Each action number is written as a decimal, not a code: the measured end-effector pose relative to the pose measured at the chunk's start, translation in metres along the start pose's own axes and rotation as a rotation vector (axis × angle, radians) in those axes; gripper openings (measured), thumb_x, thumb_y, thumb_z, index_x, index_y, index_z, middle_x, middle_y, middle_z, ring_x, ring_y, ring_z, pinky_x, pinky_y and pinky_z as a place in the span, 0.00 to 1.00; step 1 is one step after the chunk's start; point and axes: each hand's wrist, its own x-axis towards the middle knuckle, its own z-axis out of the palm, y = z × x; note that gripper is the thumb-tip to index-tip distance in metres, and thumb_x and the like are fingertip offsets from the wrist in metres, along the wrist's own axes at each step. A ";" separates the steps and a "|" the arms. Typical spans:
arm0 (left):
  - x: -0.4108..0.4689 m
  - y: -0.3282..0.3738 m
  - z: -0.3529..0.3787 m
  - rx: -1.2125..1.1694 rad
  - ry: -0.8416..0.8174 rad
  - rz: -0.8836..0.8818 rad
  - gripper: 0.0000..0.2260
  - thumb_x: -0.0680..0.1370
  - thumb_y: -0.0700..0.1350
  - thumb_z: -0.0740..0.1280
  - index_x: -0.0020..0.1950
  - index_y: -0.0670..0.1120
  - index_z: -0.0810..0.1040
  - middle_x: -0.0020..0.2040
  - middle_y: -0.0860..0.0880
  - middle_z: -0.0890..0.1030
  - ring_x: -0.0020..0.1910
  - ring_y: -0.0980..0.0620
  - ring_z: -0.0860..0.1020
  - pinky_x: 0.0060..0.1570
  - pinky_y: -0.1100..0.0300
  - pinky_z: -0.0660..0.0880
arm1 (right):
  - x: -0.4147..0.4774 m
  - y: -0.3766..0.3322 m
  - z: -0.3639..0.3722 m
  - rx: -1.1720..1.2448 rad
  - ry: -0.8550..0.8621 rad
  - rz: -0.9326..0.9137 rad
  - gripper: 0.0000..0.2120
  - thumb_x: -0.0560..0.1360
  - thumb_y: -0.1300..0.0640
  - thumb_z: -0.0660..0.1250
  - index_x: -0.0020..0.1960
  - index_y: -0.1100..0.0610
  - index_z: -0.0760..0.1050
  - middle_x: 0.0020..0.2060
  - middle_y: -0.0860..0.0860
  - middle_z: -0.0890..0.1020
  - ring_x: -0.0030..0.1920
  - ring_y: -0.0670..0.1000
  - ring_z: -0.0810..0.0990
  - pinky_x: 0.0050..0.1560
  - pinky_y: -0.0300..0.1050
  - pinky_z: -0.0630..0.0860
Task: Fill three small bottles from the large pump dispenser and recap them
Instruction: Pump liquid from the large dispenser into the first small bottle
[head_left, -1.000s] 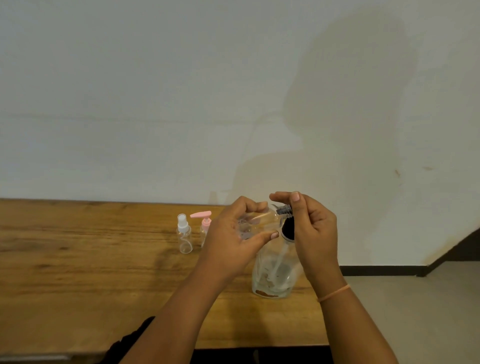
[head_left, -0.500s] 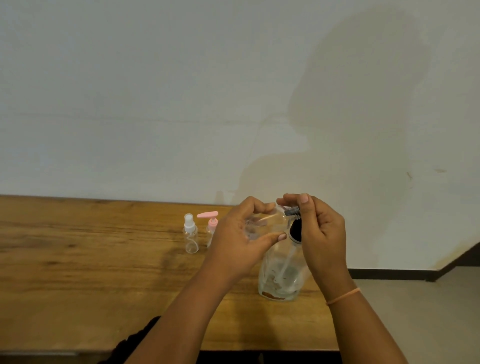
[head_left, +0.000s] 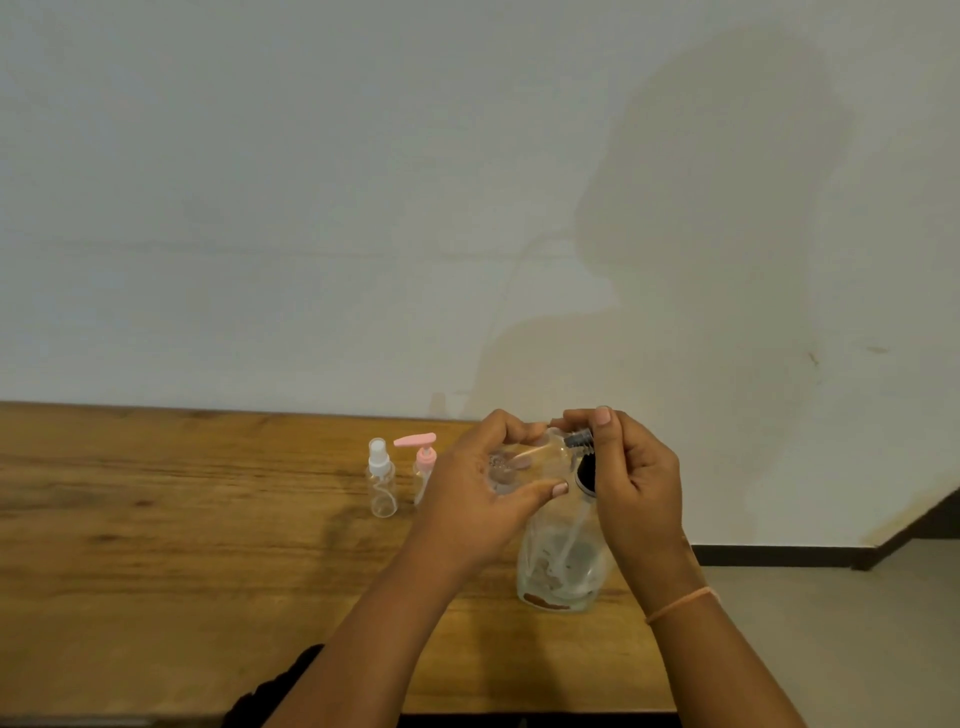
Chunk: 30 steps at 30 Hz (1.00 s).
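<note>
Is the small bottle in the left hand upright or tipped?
Tipped. The small bottle lies almost sideways in the left hand, its neck toward the right hand.

Clear small bottle (head_left: 524, 460) tilted; large dispenser (head_left: 563, 561) upright.

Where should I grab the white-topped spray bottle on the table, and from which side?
Grip the spray bottle round its clear round body, below the white sprayer top. It stands upright with open table to its left, so come from that side; the pink pump bottle stands close on its right.
</note>
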 end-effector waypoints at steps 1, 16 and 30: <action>0.000 0.001 0.000 0.000 -0.003 0.007 0.14 0.67 0.43 0.77 0.47 0.51 0.75 0.50 0.62 0.79 0.51 0.71 0.75 0.42 0.78 0.71 | 0.000 -0.002 -0.001 0.010 0.003 0.001 0.16 0.79 0.47 0.56 0.47 0.53 0.80 0.41 0.47 0.84 0.45 0.48 0.83 0.46 0.47 0.80; 0.002 -0.004 -0.003 0.066 -0.001 0.054 0.13 0.67 0.45 0.77 0.46 0.52 0.75 0.46 0.63 0.81 0.50 0.69 0.77 0.43 0.76 0.71 | -0.001 0.002 0.001 0.000 -0.028 0.025 0.17 0.77 0.43 0.54 0.47 0.48 0.79 0.41 0.47 0.84 0.42 0.54 0.82 0.45 0.57 0.80; 0.009 -0.002 -0.004 0.018 -0.030 0.067 0.13 0.67 0.47 0.76 0.44 0.57 0.74 0.48 0.64 0.81 0.50 0.64 0.79 0.49 0.67 0.76 | 0.002 -0.007 0.003 0.025 0.037 -0.011 0.15 0.78 0.47 0.55 0.45 0.51 0.79 0.41 0.45 0.83 0.45 0.48 0.82 0.44 0.44 0.79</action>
